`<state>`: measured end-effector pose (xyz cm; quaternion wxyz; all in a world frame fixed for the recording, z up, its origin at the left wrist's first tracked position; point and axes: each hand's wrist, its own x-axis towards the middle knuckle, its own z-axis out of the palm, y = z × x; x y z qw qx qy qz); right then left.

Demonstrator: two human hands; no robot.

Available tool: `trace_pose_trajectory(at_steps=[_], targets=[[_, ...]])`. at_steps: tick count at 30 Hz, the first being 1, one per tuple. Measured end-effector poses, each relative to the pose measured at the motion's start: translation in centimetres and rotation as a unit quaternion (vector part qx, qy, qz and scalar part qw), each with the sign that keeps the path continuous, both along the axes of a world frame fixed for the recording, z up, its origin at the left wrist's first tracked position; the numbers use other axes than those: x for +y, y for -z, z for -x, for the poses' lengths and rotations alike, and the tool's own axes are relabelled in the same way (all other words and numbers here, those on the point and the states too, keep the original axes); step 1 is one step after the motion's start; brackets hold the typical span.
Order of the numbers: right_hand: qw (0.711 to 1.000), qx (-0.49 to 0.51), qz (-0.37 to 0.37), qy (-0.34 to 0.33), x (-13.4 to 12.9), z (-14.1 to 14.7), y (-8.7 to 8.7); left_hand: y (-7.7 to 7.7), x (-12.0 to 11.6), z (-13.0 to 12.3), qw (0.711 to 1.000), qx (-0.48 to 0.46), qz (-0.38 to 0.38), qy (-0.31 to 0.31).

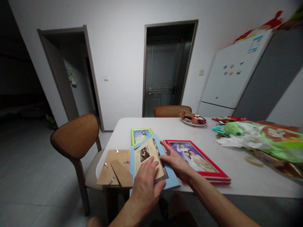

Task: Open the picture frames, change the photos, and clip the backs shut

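A light-blue picture frame lies at the table's near edge, slightly turned. Inside it is a cream-coloured sheet with a small dark picture printed on it. My left hand rests over the sheet's lower part, fingers stretched out and thumb apart. At the frame's right side, my right hand grips the edge, its thumb over the sheet's border. Left of the frame is a brown backing board with metal clips and a stand leg.
A green-edged picture frame lies behind the blue one. Red picture frames are stacked at right. Farther right are a tape roll, crumpled white tissue and green packaging. A plate stands at the back; chairs adjoin the table.
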<state>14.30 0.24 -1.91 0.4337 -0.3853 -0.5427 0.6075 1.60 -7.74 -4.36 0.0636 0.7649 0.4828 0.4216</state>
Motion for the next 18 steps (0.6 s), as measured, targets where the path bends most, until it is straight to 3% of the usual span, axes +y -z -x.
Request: trace_pose_trajectory(at_steps=[3,5,9,12,18], targets=[[0.995,-0.097,-0.024,0.005,0.9,-0.5,0.7,-0.6,0.5,0.4,0.999,-0.01,-0.051,-0.008],[0.973,-0.219,-0.064,0.021,1.7,-1.0,1.6,-1.1,0.6,1.8,0.996,-0.043,-0.058,-0.059],[0.867,-0.453,-0.205,0.049,2.3,-1.6,3.5,-1.0,0.0,6.0,0.974,-0.082,-0.049,-0.205],[0.801,-0.546,-0.242,0.043,1.9,-1.4,4.7,0.5,-0.8,9.1,0.963,-0.07,-0.022,-0.259],[0.738,-0.619,-0.264,0.042,1.8,-0.9,6.3,4.3,-2.0,11.5,0.956,-0.051,0.094,-0.275]])
